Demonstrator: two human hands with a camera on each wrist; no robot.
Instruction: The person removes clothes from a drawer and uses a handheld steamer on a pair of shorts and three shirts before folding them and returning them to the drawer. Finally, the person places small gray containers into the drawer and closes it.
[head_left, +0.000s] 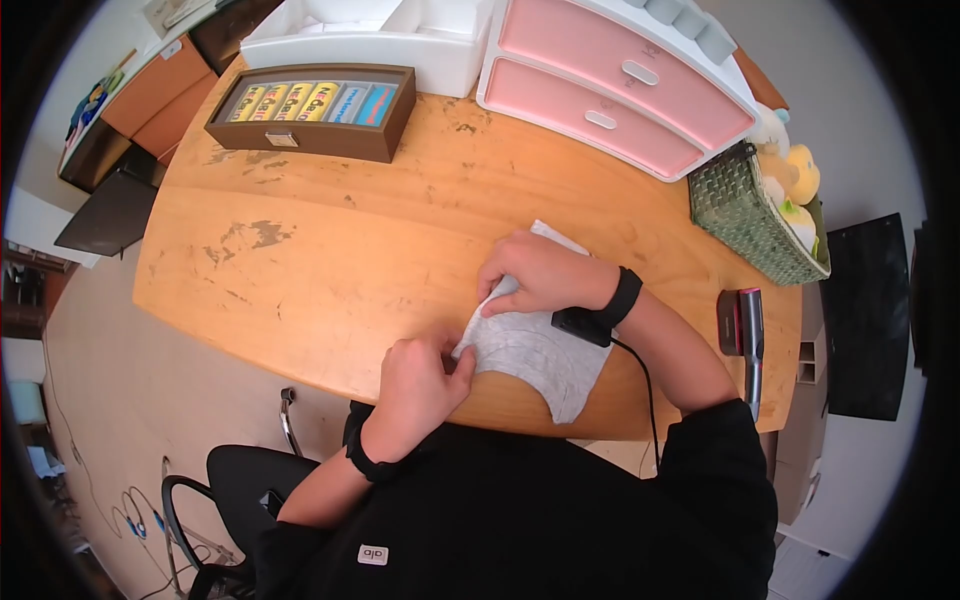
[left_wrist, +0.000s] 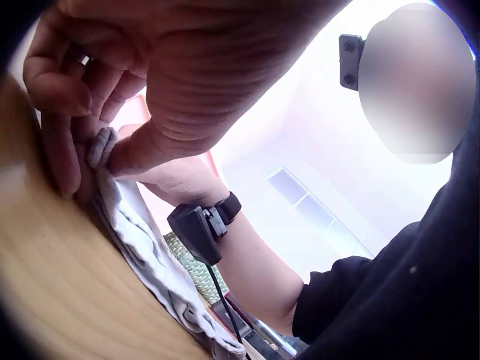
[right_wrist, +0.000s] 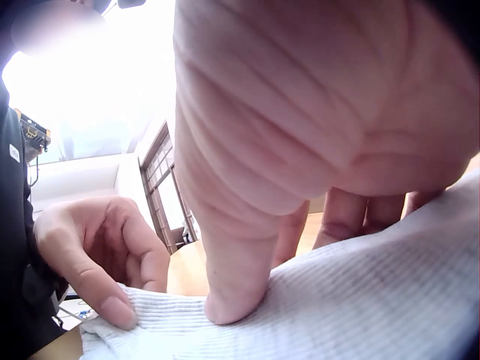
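Note:
A small light grey ribbed garment (head_left: 545, 350) lies near the front edge of the wooden table (head_left: 330, 270), its curved lower edge toward the person. My left hand (head_left: 412, 388) pinches the garment's left corner between thumb and fingers; in the left wrist view a rolled bit of the cloth (left_wrist: 105, 187) shows at the thumb tip. Farther up the same side, my right hand (head_left: 545, 272) holds the edge, thumb on top of the ribbed cloth (right_wrist: 360, 300) and fingers beyond it. Part of the garment is hidden under the right hand and wrist.
A brown box of small packets (head_left: 310, 112) stands at the back left, beside a white bin (head_left: 440, 55). Pink drawers (head_left: 600, 95) and a green woven basket of plush toys (head_left: 745, 215) stand at the back right. A dark handheld device (head_left: 742, 325) lies at the right edge.

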